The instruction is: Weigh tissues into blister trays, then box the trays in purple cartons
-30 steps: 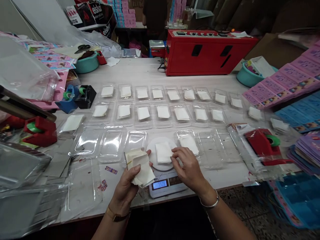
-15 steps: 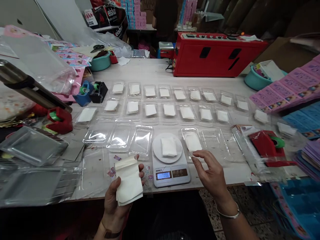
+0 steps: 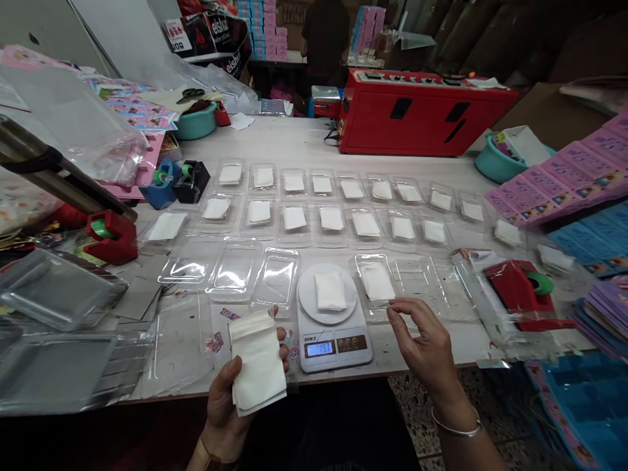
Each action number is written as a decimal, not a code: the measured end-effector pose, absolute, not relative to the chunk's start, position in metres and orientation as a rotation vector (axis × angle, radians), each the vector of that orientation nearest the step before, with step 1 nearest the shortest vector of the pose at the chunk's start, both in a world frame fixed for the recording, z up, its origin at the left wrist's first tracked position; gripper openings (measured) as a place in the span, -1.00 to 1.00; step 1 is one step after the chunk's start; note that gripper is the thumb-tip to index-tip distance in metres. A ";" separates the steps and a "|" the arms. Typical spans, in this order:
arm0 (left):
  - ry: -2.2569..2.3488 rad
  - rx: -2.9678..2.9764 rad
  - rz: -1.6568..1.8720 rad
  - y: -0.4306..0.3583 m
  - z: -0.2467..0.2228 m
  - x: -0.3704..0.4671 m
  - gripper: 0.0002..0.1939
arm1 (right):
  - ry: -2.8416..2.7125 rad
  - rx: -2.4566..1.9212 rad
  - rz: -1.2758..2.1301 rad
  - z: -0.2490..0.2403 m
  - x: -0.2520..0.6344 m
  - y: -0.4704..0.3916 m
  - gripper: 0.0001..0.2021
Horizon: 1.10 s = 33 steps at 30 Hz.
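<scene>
My left hand grips a stack of white sheets, thumb on top and fingers around the far edge. Right of it stands a white kitchen scale with a lit display. On its round plate lies a small stack of white sheets. My right hand hovers right of the scale, thumb and forefinger curved with tips near each other and nothing visible held. Just beyond those fingertips is a clear plastic tray with white sheets in it.
Two rows of clear trays with white stacks, such as this one, span the table. Three trays without sheets lie left of the scale. A red tape dispenser sits right, a red machine behind. A person is at the back.
My right hand has drawn away from the filled tray, slightly to the right and nearer to me. My left hand still holds its stack, shifted a little. The view has tilted slightly.
</scene>
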<state>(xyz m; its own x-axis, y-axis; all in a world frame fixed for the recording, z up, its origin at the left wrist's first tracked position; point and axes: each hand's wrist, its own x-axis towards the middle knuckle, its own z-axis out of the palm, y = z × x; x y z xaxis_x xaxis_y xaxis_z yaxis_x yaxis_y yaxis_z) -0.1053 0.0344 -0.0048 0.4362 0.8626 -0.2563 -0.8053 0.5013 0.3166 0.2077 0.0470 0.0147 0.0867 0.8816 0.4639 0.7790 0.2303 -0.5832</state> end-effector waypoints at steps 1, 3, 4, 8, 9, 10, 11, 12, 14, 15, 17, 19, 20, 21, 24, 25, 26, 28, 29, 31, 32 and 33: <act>0.410 0.150 1.035 0.036 -0.003 -0.104 -0.31 | -1.706 -1.576 0.180 0.014 0.208 0.050 -0.91; 0.391 0.145 1.020 0.039 0.000 -0.100 -0.36 | -1.733 -1.629 0.253 0.013 0.208 0.060 -0.84; 0.373 0.145 1.015 0.041 0.001 -0.097 -0.36 | -1.760 -1.658 0.305 0.014 0.208 0.068 -0.78; 0.318 0.157 0.935 0.050 0.002 -0.079 -0.22 | -1.981 -1.700 0.452 0.023 0.204 0.110 -0.65; 0.320 0.166 0.916 0.053 0.003 -0.074 -0.18 | -2.054 -1.702 0.468 0.026 0.203 0.120 -0.66; 0.329 0.178 0.907 0.055 0.003 -0.070 -0.16 | -2.121 -1.709 0.479 0.030 0.201 0.130 -0.67; 0.341 0.190 0.903 0.058 0.004 -0.066 -0.14 | -2.174 -1.728 0.496 0.033 0.199 0.138 -0.70; 0.356 0.199 0.908 0.061 0.004 -0.062 -0.14 | -2.206 -1.763 0.517 0.037 0.197 0.145 -0.71; 0.393 0.207 0.930 0.066 0.004 -0.056 -0.16 | -2.213 -1.865 0.558 0.040 0.193 0.151 -0.72; 0.411 0.204 0.939 0.068 0.003 -0.054 -0.17 | -2.200 -1.919 0.588 0.041 0.191 0.152 -0.70; 0.437 0.195 0.948 0.072 0.000 -0.053 -0.20 | -2.157 -1.996 0.680 0.037 0.189 0.148 -0.63; 0.464 0.177 0.940 0.073 -0.004 -0.053 -0.23 | -2.105 -2.027 0.786 0.030 0.187 0.141 -0.61; 0.479 0.166 0.929 0.073 -0.007 -0.053 -0.24 | -2.070 -2.031 0.832 0.026 0.186 0.137 -0.63; 0.493 0.158 0.916 0.073 -0.009 -0.054 -0.24 | -2.032 -2.027 0.872 0.022 0.186 0.133 -0.67; 0.540 0.154 0.862 0.073 -0.015 -0.057 -0.14 | -1.906 -1.966 0.947 0.012 0.183 0.126 -0.76; 0.560 0.155 0.855 0.074 -0.016 -0.057 -0.11 | -1.865 -1.945 0.954 0.011 0.182 0.126 -0.77; 0.585 0.157 0.857 0.074 -0.017 -0.057 -0.09 | -1.833 -1.933 0.953 0.010 0.181 0.125 -0.77; 0.644 0.164 0.883 0.076 -0.019 -0.056 -0.11 | -1.818 -1.939 0.943 0.010 0.179 0.126 -0.79; 0.668 0.171 0.893 0.077 -0.019 -0.055 -0.13 | -1.837 -1.950 0.938 0.010 0.179 0.127 -0.80; 0.692 0.188 0.887 0.079 -0.019 -0.053 -0.13 | -1.900 -1.972 0.918 0.010 0.179 0.127 -0.83; 0.696 0.195 0.878 0.080 -0.018 -0.052 -0.12 | -1.933 -1.982 0.897 0.010 0.179 0.127 -0.83; 0.697 0.199 0.871 0.080 -0.017 -0.052 -0.10 | -1.956 -1.986 0.862 0.010 0.180 0.127 -0.83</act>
<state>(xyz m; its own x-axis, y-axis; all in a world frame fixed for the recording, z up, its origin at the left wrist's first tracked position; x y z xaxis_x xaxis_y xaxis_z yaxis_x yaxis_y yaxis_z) -0.0520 0.0802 -0.0171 0.4416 0.7583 -0.4795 -0.6339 0.6419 0.4314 0.1798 0.1268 0.0100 -0.0598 0.9668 -0.2485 0.8357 -0.0877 -0.5422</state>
